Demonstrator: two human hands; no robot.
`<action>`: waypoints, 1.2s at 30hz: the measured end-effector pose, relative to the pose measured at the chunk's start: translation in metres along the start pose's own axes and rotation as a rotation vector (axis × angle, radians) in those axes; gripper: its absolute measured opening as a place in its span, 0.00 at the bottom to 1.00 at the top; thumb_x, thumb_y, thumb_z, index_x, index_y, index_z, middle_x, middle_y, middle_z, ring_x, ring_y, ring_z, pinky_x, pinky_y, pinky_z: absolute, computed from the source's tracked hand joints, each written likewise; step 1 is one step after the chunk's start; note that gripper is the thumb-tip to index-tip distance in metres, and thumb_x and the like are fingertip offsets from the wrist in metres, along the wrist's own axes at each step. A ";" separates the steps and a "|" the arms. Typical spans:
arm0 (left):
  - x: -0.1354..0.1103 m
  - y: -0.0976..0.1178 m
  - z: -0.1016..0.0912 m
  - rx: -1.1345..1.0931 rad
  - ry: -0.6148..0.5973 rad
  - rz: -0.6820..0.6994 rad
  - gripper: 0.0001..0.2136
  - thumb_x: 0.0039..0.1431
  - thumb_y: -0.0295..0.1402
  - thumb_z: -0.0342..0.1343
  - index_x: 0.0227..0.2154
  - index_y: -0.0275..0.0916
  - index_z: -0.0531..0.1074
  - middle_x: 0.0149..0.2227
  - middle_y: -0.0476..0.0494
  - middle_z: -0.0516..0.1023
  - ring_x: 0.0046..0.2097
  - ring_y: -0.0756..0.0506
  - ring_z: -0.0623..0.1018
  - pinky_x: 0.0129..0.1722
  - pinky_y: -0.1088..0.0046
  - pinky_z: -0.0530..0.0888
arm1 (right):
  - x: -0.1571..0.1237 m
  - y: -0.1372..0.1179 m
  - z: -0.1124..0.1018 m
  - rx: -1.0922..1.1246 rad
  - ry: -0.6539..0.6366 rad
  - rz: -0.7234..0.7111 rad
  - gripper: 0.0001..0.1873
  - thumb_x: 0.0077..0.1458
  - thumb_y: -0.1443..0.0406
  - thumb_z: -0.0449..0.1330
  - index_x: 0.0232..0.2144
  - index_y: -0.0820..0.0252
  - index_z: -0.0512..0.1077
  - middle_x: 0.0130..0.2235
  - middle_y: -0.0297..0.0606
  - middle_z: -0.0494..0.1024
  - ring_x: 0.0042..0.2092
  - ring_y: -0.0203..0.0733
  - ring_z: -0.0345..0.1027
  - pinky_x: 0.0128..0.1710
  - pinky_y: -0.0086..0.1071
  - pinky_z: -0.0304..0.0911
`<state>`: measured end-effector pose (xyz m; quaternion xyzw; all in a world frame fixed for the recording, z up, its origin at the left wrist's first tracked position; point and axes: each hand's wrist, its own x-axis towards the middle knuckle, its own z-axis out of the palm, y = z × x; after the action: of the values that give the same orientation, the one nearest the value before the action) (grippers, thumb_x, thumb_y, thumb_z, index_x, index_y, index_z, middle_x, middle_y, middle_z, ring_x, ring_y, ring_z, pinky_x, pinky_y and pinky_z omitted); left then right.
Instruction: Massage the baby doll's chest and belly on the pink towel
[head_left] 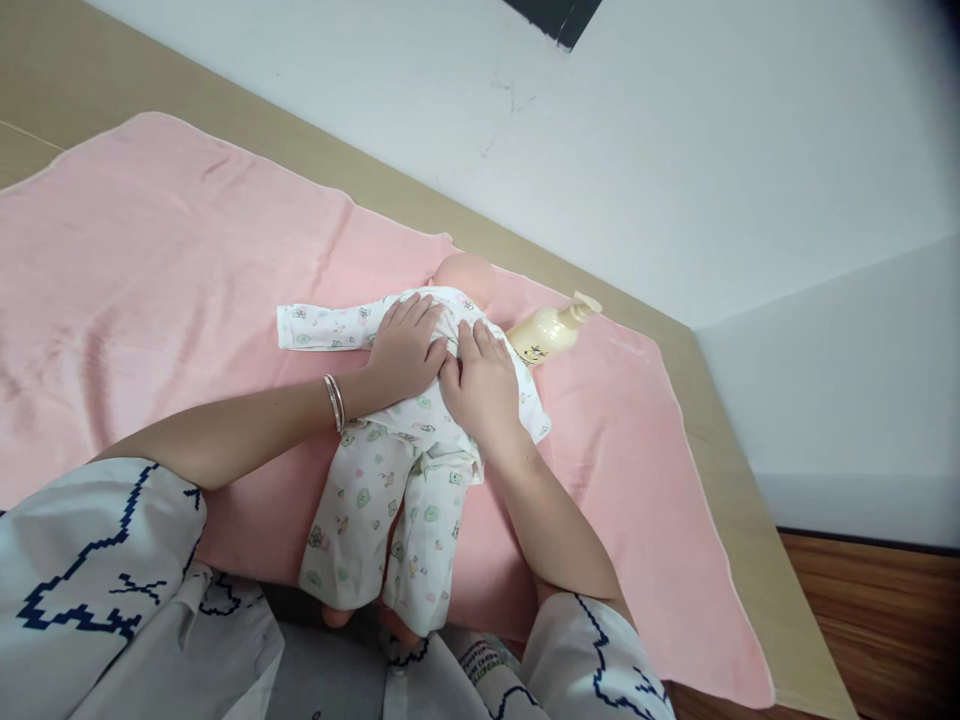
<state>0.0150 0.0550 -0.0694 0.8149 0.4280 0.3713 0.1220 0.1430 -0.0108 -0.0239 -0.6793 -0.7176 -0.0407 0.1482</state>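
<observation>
A baby doll (465,277) lies on a pink blanket (187,220) with its head away from me and its feet toward me. It wears a white patterned top (424,412) and matching trousers (367,500). My left hand (409,348) rests flat on the upper part of the top, fingers stretched out. Beside it, my right hand (480,380) also lies on the top, its fingers pointing toward the doll's head. The two thumbs nearly meet over the middle. Whether the doll lies face up or face down I cannot tell. One sleeve (322,327) extends out to the left.
A cream pump bottle (547,333) lies tilted on the blanket, right of the doll's shoulder. The blanket covers much of a light wooden table (720,500). A white wall (600,160) runs along the table's far edge. Wooden flooring (885,610) shows at the lower right.
</observation>
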 end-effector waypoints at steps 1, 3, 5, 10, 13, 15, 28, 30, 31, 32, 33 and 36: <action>0.000 0.000 0.000 0.002 0.010 0.005 0.22 0.67 0.33 0.46 0.61 0.30 0.68 0.66 0.30 0.68 0.70 0.33 0.64 0.71 0.48 0.59 | 0.002 0.003 0.001 0.029 -0.008 0.000 0.31 0.67 0.62 0.47 0.66 0.75 0.62 0.68 0.63 0.63 0.71 0.61 0.55 0.71 0.59 0.50; -0.002 0.000 0.000 0.008 0.032 0.025 0.21 0.67 0.32 0.46 0.59 0.31 0.70 0.65 0.32 0.70 0.69 0.34 0.65 0.70 0.49 0.60 | 0.008 0.012 0.003 0.106 -0.045 0.012 0.33 0.66 0.60 0.47 0.68 0.74 0.59 0.70 0.61 0.59 0.73 0.60 0.50 0.71 0.58 0.49; -0.003 0.001 -0.002 0.013 0.035 0.075 0.19 0.67 0.30 0.46 0.56 0.33 0.73 0.63 0.33 0.73 0.68 0.35 0.68 0.69 0.50 0.62 | 0.015 0.021 0.006 0.188 -0.076 0.030 0.34 0.66 0.58 0.48 0.69 0.72 0.57 0.72 0.58 0.56 0.74 0.58 0.46 0.72 0.58 0.47; -0.003 0.005 -0.006 0.023 0.034 0.044 0.19 0.65 0.31 0.47 0.54 0.30 0.75 0.61 0.32 0.75 0.65 0.35 0.71 0.68 0.53 0.65 | 0.018 0.023 0.006 0.206 -0.069 0.062 0.34 0.68 0.55 0.46 0.69 0.70 0.57 0.72 0.57 0.56 0.74 0.58 0.47 0.72 0.59 0.46; 0.000 0.005 -0.005 0.032 0.023 -0.052 0.22 0.65 0.32 0.49 0.59 0.26 0.70 0.63 0.28 0.71 0.68 0.32 0.67 0.70 0.51 0.62 | 0.004 0.004 -0.001 0.060 -0.084 0.043 0.33 0.69 0.59 0.44 0.68 0.76 0.58 0.69 0.62 0.60 0.73 0.62 0.51 0.72 0.58 0.48; 0.001 0.006 -0.005 0.047 0.000 -0.038 0.24 0.65 0.32 0.48 0.61 0.25 0.68 0.65 0.27 0.69 0.69 0.31 0.64 0.71 0.49 0.60 | -0.007 -0.007 -0.008 -0.038 -0.091 0.013 0.31 0.69 0.62 0.44 0.67 0.77 0.60 0.67 0.65 0.63 0.71 0.64 0.54 0.71 0.59 0.48; -0.004 0.004 -0.005 -0.010 0.043 0.120 0.17 0.64 0.29 0.47 0.52 0.33 0.75 0.59 0.32 0.77 0.64 0.36 0.72 0.67 0.49 0.67 | 0.015 0.019 0.002 0.140 -0.121 -0.001 0.30 0.69 0.61 0.43 0.67 0.72 0.59 0.72 0.59 0.53 0.75 0.60 0.43 0.73 0.59 0.44; -0.003 0.003 -0.003 0.007 0.034 0.045 0.21 0.64 0.31 0.49 0.57 0.31 0.71 0.64 0.30 0.72 0.68 0.33 0.67 0.69 0.47 0.63 | 0.000 0.002 0.000 0.061 -0.095 0.016 0.31 0.69 0.62 0.42 0.67 0.75 0.59 0.70 0.63 0.57 0.74 0.62 0.47 0.72 0.60 0.47; -0.003 0.003 -0.002 0.015 0.024 0.014 0.23 0.63 0.32 0.49 0.59 0.29 0.69 0.65 0.28 0.69 0.69 0.32 0.65 0.70 0.46 0.61 | -0.007 -0.005 -0.002 0.025 -0.085 0.007 0.31 0.68 0.63 0.43 0.67 0.77 0.59 0.69 0.64 0.59 0.73 0.63 0.49 0.72 0.60 0.48; -0.002 0.002 -0.001 0.020 0.010 -0.008 0.25 0.63 0.32 0.50 0.61 0.27 0.67 0.67 0.27 0.67 0.70 0.30 0.63 0.70 0.46 0.60 | -0.013 -0.011 -0.003 -0.001 -0.076 -0.009 0.31 0.68 0.64 0.43 0.66 0.79 0.60 0.69 0.65 0.61 0.73 0.63 0.50 0.72 0.59 0.48; -0.002 0.002 -0.001 0.022 -0.005 -0.018 0.25 0.63 0.33 0.50 0.61 0.26 0.67 0.67 0.26 0.66 0.71 0.30 0.62 0.70 0.46 0.59 | -0.016 -0.013 -0.005 -0.011 -0.069 -0.032 0.30 0.67 0.65 0.44 0.66 0.79 0.61 0.68 0.64 0.62 0.72 0.63 0.51 0.72 0.59 0.49; -0.001 0.003 -0.002 0.017 -0.009 0.009 0.23 0.64 0.33 0.49 0.60 0.29 0.70 0.66 0.28 0.68 0.70 0.31 0.63 0.70 0.45 0.59 | -0.008 -0.001 -0.005 0.060 -0.059 -0.054 0.29 0.66 0.65 0.45 0.65 0.74 0.64 0.68 0.58 0.63 0.72 0.59 0.53 0.72 0.56 0.52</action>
<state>0.0151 0.0520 -0.0676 0.8195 0.4270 0.3643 0.1155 0.1427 -0.0201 -0.0210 -0.6560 -0.7405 -0.0032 0.1462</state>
